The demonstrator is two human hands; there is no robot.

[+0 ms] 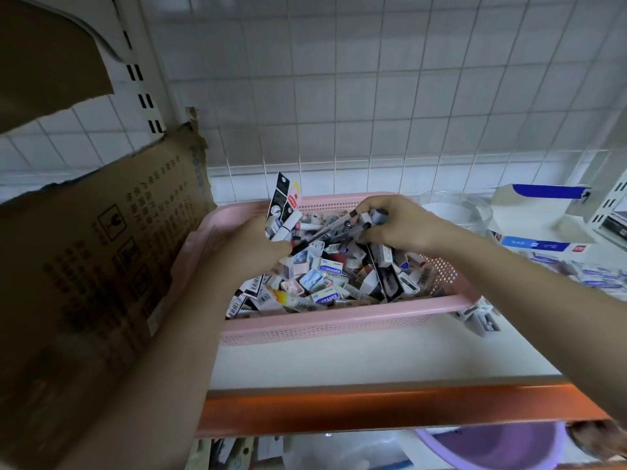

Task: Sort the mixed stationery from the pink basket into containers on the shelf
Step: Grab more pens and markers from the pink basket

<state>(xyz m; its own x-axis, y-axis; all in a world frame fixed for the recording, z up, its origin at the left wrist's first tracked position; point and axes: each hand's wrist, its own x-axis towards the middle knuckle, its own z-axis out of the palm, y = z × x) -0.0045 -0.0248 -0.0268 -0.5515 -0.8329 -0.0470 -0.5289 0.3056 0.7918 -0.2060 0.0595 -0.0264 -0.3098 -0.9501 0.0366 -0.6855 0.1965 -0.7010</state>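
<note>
1. Both hands work over the pink perforated plastic basket [339, 320]: the left hand [251, 247] curls its fingers round a bunch of packaged stationery cards and small boxes [283, 206], and the right hand [397, 225] pinches the far ends of a bundle of thin dark pens [334, 228].
2. That bundle spans the gap between the hands, its long axis running from lower left, at the left hand, up to the right.
3. Mixed erasers and small boxed items [325, 276] fill the basket to its rim.
4. A brown cardboard box [101, 252] presses against the basket's left side; bare white shelf [356, 357] lies in front, ending at an orange front edge [390, 405].
5. To the right, a clear round plastic jar [461, 212] stands just beside the basket, with white-and-blue cartons [539, 218] beyond it and small grey items [481, 320] at the basket's near right corner.
6. White square wall tiles [373, 96] back the shelf.
7. Below the edge, a purple plastic basin [502, 446] shows.
</note>
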